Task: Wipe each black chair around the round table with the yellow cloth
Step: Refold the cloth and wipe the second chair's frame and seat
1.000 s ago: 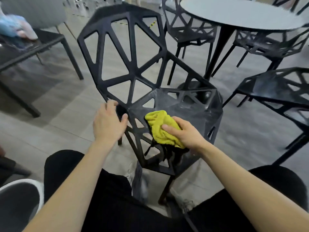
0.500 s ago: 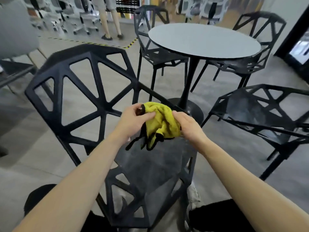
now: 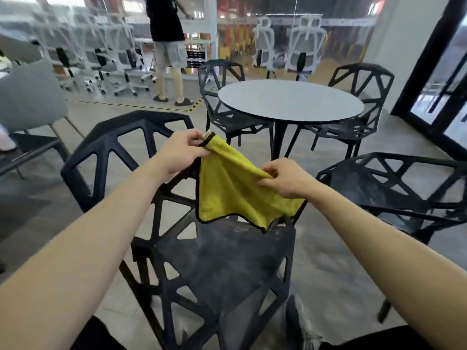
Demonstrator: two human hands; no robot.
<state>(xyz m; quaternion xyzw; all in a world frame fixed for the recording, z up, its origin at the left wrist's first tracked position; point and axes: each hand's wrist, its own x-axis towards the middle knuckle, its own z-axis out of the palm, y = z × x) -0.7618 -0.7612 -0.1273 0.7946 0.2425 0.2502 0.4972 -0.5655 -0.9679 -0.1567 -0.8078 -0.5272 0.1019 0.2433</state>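
Nearest black chair (image 3: 222,263), seat dusty, sits just below the hands. Left hand (image 3: 179,152) pinches yellow cloth (image 3: 235,190) at its top corner; right hand (image 3: 285,180) pinches its edge, cloth hanging spread above seat. Round bench (image 3: 290,102) beyond w/ three more black chairs (image 3: 394,183) around.

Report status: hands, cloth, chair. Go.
Left hand and right hand each pinch an edge of the yellow black-trimmed cloth. Cloth spread, hanging above nearest black lattice chair. Nothing in the way.
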